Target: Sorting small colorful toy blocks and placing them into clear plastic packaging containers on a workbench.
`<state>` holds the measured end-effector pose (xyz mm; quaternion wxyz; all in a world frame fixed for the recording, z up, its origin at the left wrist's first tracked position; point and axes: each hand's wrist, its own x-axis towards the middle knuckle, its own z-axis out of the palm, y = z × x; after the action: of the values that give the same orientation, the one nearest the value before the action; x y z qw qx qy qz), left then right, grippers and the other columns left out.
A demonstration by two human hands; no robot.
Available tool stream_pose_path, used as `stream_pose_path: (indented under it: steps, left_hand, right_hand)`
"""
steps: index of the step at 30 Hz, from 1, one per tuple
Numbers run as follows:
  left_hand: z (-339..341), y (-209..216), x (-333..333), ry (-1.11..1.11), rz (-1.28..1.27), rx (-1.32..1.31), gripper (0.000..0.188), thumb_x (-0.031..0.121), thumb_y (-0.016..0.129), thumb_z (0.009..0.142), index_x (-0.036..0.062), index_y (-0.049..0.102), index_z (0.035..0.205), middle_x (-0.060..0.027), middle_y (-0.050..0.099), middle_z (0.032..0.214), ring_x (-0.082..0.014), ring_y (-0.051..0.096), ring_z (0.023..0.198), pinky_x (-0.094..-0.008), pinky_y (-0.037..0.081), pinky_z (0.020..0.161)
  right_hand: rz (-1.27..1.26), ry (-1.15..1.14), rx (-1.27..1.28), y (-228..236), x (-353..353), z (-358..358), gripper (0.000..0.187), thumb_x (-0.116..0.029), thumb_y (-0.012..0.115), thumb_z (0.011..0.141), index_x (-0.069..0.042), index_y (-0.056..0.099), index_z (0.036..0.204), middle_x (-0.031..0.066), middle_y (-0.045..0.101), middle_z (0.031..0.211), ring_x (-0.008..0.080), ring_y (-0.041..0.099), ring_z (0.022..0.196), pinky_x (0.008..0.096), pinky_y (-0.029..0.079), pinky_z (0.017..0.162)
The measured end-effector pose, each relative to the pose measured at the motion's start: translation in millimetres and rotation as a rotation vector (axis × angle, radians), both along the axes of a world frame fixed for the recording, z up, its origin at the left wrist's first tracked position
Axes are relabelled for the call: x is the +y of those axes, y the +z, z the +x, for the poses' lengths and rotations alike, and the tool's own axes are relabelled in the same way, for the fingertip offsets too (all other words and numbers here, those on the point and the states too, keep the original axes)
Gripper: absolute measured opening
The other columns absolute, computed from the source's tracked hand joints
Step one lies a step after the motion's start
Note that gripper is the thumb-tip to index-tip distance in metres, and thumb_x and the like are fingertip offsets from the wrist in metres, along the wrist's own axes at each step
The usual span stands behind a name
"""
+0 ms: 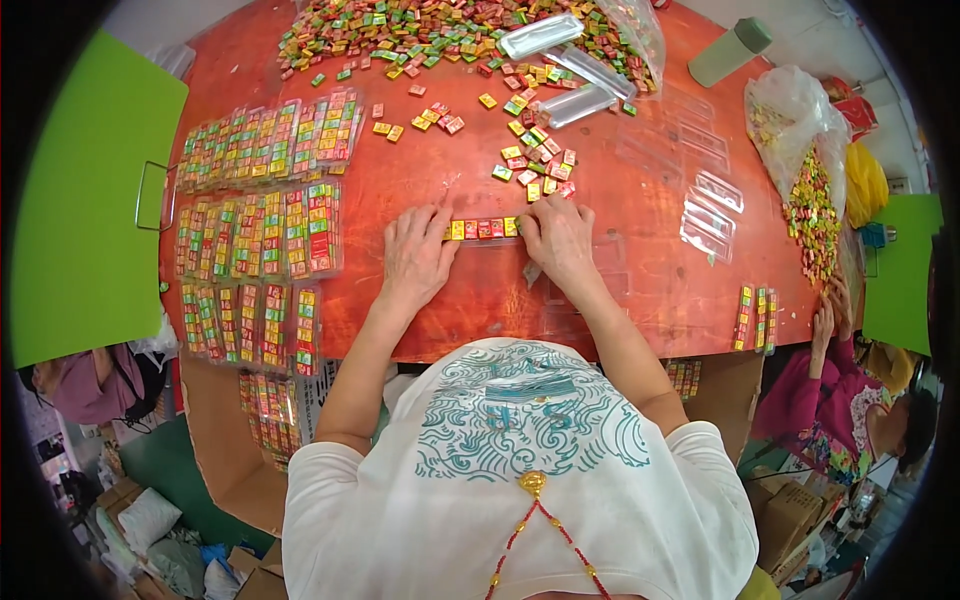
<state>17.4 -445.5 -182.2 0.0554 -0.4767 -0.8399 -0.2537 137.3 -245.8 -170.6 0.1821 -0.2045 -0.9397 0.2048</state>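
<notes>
In front of me on the red table lies a narrow clear plastic tray (484, 239) with a row of small red and yellow candy-like boxes (484, 229) in it. My left hand (417, 252) closes around the tray's left end, fingers bent. At the right end is my right hand (560, 240), its fingers curled beside the row; what they pinch is hidden by the hand. Just beyond those fingertips are loose small boxes (540, 160) in red, yellow and green, some touching each other.
Filled trays (265, 235) stand in rows at the left. A large heap of small boxes (400, 35) spreads along the far edge, beside empty trays (542, 36). At the right are clear trays (708, 215), a green bottle (730, 52), a spilling bag (800, 125) and a co-worker's hands (830, 310).
</notes>
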Motion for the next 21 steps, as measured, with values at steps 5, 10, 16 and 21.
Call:
stream_pose_path:
  steps: [5, 10, 16, 21]
  left_hand:
    - [4, 8, 1, 0.003, 0.038, -0.039, 0.056, 0.024, 0.070, 0.082, 0.0063, 0.055, 0.133, -0.0137, 0.054, 0.124, -0.0328, 0.050, 0.118, -0.0481, 0.036, 0.099]
    - [9, 10, 11, -0.041, 0.043, -0.008, 0.046, 0.025, 0.070, 0.082, 0.0082, 0.060, 0.124, -0.0147, 0.053, 0.128, -0.0330, 0.048, 0.123, -0.0486, 0.032, 0.103]
    - [16, 11, 33, -0.056, -0.065, 0.107, 0.031, 0.025, 0.071, 0.082, 0.0089, 0.064, 0.108, -0.0144, 0.054, 0.126, -0.0326, 0.048, 0.120, -0.0581, 0.029, 0.100]
    - [13, 6, 37, -0.094, -0.048, 0.178, 0.028, 0.023, 0.070, 0.082, 0.0086, 0.063, 0.104, -0.0142, 0.057, 0.121, -0.0332, 0.048, 0.120, -0.0615, 0.029, 0.101]
  right_hand:
    - [-0.041, 0.007, -0.041, 2, 2, 0, 0.017, -0.022, 0.062, 0.086, -0.007, 0.070, 0.085, 0.0103, 0.064, 0.088, 0.0284, 0.062, 0.088, 0.0460, 0.037, 0.085]
    - [-0.050, -0.039, 0.002, 4, 11, 7, 0.017, -0.023, 0.062, 0.087, -0.008, 0.070, 0.086, 0.0104, 0.064, 0.090, 0.0284, 0.062, 0.091, 0.0456, 0.036, 0.086]
    - [-0.087, -0.025, 0.015, 5, 12, 10, 0.017, -0.024, 0.062, 0.087, -0.008, 0.069, 0.087, 0.0095, 0.064, 0.090, 0.0284, 0.062, 0.092, 0.0448, 0.036, 0.085]
    - [-0.165, 0.009, -0.002, 7, 4, 10, 0.016, -0.023, 0.063, 0.086, -0.008, 0.069, 0.086, 0.0084, 0.064, 0.090, 0.0280, 0.061, 0.092, 0.0441, 0.037, 0.084]
